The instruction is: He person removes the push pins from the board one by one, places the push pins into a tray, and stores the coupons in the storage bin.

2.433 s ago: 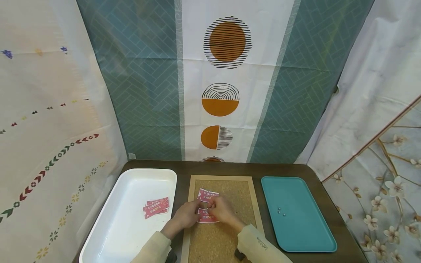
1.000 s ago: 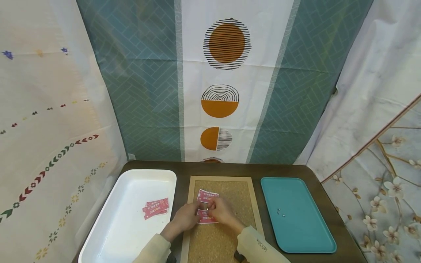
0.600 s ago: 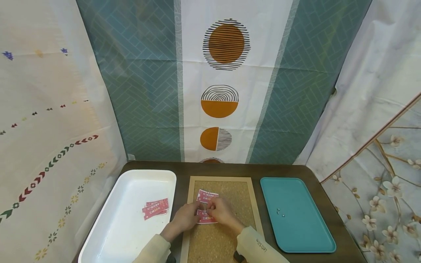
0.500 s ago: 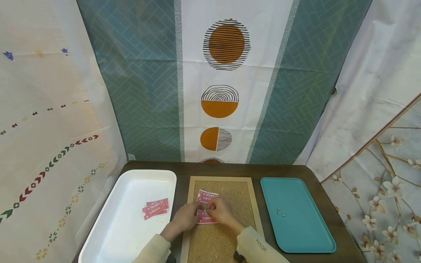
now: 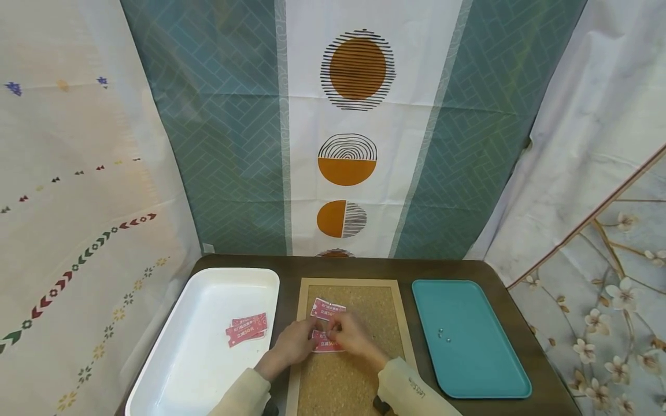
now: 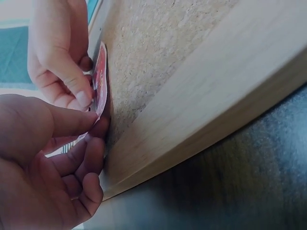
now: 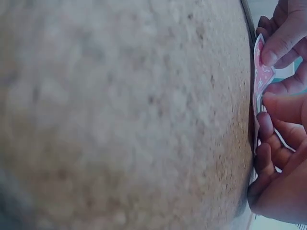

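On the framed cork board (image 5: pixel 359 378) lie two pink paper coupons, the upper coupon (image 5: pixel 321 308) flat near the board's top and the lower coupon (image 5: pixel 324 345) just below it. My left hand (image 5: pixel 292 342) pinches the lower coupon's left end; in the right wrist view its thumb presses on the coupon (image 7: pixel 263 74). At that coupon's upper edge, my right hand (image 5: pixel 355 334) pinches a small silver pushpin (image 7: pixel 260 103), mostly hidden by thumb and fingertip. In the left wrist view both hands meet close over the coupon (image 6: pixel 100 81).
A white tray (image 5: pixel 182 358) on the left holds several more pink coupons (image 5: pixel 247 329), overlapping. To the right, a teal tray (image 5: pixel 484 346) bears a few tiny silver pins (image 5: pixel 441 333). All stand on a dark wooden table (image 5: pixel 406 269) with fabric hangings behind and beside it.
Both hands stay at the same spot on the lower coupon, with only slight finger shifts. The coupons and trays have not moved.
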A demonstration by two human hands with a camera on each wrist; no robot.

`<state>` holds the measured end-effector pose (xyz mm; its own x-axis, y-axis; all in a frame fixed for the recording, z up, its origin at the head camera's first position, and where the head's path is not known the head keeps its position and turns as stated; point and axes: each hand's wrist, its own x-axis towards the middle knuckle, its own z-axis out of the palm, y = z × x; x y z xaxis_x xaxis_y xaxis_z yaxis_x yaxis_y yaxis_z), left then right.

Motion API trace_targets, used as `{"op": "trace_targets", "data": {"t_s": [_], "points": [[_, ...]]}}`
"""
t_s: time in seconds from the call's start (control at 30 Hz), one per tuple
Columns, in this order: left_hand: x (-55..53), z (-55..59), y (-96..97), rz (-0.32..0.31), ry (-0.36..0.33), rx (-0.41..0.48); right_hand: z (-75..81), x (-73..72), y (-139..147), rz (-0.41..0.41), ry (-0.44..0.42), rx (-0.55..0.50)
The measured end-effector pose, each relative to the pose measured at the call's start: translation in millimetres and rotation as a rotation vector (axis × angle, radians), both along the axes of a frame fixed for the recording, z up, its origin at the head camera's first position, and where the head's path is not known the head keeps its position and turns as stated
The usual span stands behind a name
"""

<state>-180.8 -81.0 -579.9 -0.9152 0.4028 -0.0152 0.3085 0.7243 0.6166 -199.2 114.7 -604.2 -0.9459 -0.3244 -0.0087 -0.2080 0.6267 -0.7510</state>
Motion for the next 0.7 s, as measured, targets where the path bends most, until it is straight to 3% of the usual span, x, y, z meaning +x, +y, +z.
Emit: {"op": "trace_targets", "data": {"t_s": [0.23,0.7], "points": [[-2.5,4.1,1.3,-0.008,0.004,-0.02,4.7,-1.3,7.4,0.051,0.006,-0.017],[-6.3,10.6,-1.5,0.021,0.012,0.004,4.8,-6.0,25.2,0.052,-0.035,-0.157]]}}
